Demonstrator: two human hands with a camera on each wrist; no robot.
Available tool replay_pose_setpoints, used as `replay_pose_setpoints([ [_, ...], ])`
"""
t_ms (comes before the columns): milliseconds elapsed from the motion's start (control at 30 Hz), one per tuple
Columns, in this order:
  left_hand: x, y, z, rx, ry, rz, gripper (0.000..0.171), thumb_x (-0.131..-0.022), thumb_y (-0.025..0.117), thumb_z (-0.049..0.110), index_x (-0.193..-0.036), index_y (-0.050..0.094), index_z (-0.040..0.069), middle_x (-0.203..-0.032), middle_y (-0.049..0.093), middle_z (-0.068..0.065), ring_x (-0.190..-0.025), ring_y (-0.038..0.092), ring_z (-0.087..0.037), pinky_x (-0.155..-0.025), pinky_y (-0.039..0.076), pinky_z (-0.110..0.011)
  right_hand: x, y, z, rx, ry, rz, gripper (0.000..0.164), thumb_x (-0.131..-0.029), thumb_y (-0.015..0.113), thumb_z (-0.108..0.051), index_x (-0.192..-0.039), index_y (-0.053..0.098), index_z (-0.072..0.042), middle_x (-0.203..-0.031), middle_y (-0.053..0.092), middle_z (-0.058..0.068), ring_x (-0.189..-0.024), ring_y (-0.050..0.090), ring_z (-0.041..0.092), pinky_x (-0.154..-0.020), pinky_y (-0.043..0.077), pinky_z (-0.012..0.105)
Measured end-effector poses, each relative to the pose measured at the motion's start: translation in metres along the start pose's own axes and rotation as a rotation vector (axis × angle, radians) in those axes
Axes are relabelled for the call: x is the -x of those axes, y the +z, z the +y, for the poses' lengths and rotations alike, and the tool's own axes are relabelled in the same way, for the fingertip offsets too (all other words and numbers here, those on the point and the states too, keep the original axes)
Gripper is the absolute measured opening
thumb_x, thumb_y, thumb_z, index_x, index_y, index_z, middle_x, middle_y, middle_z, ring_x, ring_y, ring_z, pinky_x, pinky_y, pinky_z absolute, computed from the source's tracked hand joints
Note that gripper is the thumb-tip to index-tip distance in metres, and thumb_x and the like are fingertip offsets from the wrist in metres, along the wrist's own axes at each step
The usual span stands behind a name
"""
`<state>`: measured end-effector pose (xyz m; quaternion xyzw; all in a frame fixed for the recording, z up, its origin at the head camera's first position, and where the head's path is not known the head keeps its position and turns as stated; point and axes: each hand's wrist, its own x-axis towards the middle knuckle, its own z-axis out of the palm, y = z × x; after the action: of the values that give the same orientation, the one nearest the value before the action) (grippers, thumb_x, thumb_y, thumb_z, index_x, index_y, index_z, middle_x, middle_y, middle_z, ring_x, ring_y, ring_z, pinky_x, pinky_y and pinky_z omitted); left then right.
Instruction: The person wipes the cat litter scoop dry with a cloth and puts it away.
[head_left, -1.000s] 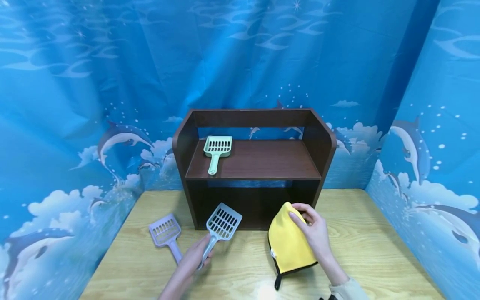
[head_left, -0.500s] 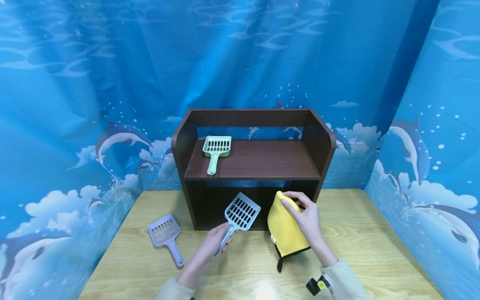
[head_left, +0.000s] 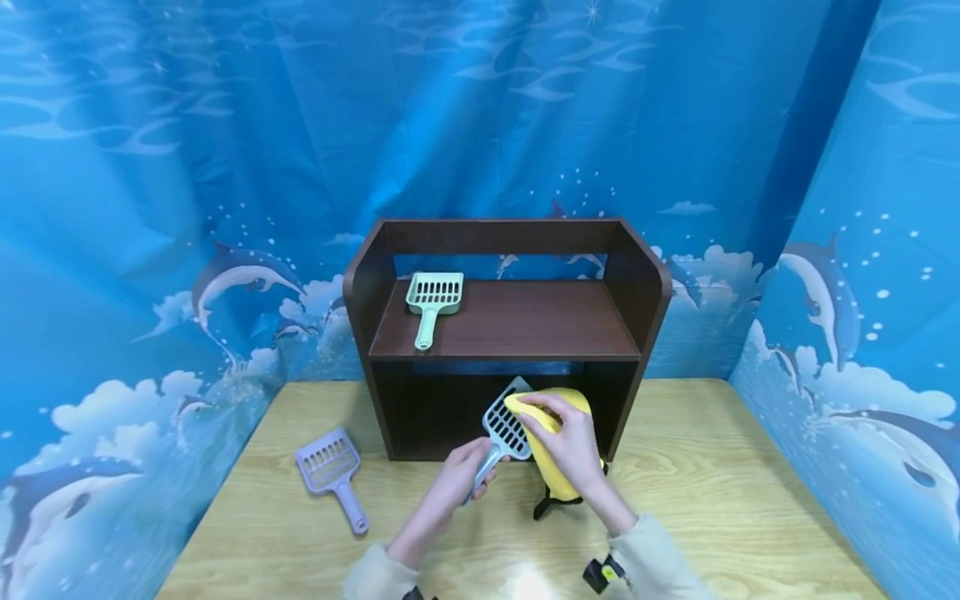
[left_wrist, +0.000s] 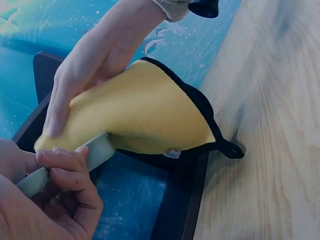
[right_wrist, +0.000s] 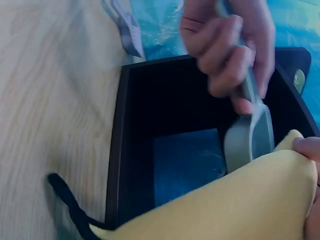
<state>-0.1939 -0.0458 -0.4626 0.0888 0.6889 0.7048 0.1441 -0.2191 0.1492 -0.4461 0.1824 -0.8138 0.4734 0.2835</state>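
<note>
The left grip [head_left: 462,473] curls round the grey scoop [head_left: 497,445], the right grip [head_left: 568,446] pinches the cloth [head_left: 548,471] over it, and beyond both, the rack [head_left: 536,318] holds a green scoop [head_left: 429,312].

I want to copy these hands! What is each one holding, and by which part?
The left hand grips the gray-blue scoop by its handle. The right hand holds the yellow cloth at the end away from its black loop.

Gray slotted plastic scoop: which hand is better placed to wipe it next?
Probably the right hand: it holds the yellow, black-edged cloth at the gray slotted plastic scoop, while the left hand is occupied gripping the handle.
</note>
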Motion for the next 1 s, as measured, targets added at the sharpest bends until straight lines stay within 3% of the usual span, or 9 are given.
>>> replay_pose_setpoints([
  [133, 0.001, 0.002, 0.002, -0.049, 0.029, 0.003, 0.043, -0.109, 0.044, 0.029, -0.12, 0.062, -0.008, -0.074, 0.056, 0.003, -0.054, 0.041, -0.004, -0.046, 0.031, -0.015, 0.007, 0.006, -0.002, 0.123, -0.136, -0.052, 0.024, -0.08, 0.086, -0.013, -0.102, 0.079, -0.016, -0.1, 0.075, -0.005, -0.096, 0.07, 0.016, -0.081, 0.055, 0.028],
  [233, 0.001, 0.002, 0.001, -0.072, 0.036, -0.014, 0.044, -0.109, 0.046, 0.032, -0.117, 0.064, -0.007, -0.07, 0.052, 0.002, -0.053, 0.041, -0.005, -0.046, 0.031, -0.015, 0.011, 0.009, -0.004, 0.186, -0.211, -0.075, 0.023, -0.078, 0.088, -0.012, -0.099, 0.079, -0.015, -0.097, 0.074, -0.005, -0.092, 0.071, 0.015, -0.078, 0.056, 0.034],
  [367, 0.001, 0.002, -0.001, -0.054, 0.028, -0.054, 0.043, -0.109, 0.045, 0.031, -0.119, 0.063, -0.006, -0.07, 0.052, 0.001, -0.055, 0.041, -0.005, -0.047, 0.032, -0.015, 0.013, 0.012, -0.003, 0.258, -0.277, -0.059, 0.024, -0.074, 0.09, -0.011, -0.096, 0.08, -0.017, -0.093, 0.073, -0.006, -0.086, 0.071, 0.013, -0.072, 0.057, 0.032],
  [533, 0.002, 0.005, -0.003, -0.026, 0.012, -0.074, 0.042, -0.109, 0.045, 0.028, -0.126, 0.061, -0.007, -0.077, 0.057, 0.002, -0.059, 0.042, -0.004, -0.048, 0.032, -0.013, 0.012, 0.013, 0.002, 0.372, -0.362, -0.001, 0.026, -0.072, 0.092, -0.012, -0.093, 0.079, -0.018, -0.089, 0.069, -0.007, -0.079, 0.069, 0.013, -0.054, 0.052, 0.025],
  [800, 0.007, 0.009, -0.002, -0.024, 0.025, -0.076, 0.041, -0.109, 0.045, 0.027, -0.126, 0.06, -0.007, -0.085, 0.062, 0.002, -0.062, 0.043, -0.005, -0.047, 0.032, -0.013, 0.004, 0.009, 0.011, 0.554, -0.382, 0.186, 0.03, -0.066, 0.089, -0.003, -0.09, 0.075, -0.016, -0.085, 0.063, -0.005, -0.073, 0.066, 0.018, -0.038, 0.036, 0.026],
  [1000, 0.007, 0.011, -0.001, -0.018, 0.027, -0.071, 0.042, -0.109, 0.044, 0.028, -0.128, 0.06, -0.007, -0.084, 0.061, 0.003, -0.061, 0.043, -0.006, -0.046, 0.032, -0.014, -0.001, 0.005, 0.01, 0.589, -0.354, 0.27, 0.028, -0.068, 0.086, -0.002, -0.089, 0.072, -0.013, -0.086, 0.064, -0.002, -0.07, 0.066, 0.021, -0.035, 0.034, 0.026],
])
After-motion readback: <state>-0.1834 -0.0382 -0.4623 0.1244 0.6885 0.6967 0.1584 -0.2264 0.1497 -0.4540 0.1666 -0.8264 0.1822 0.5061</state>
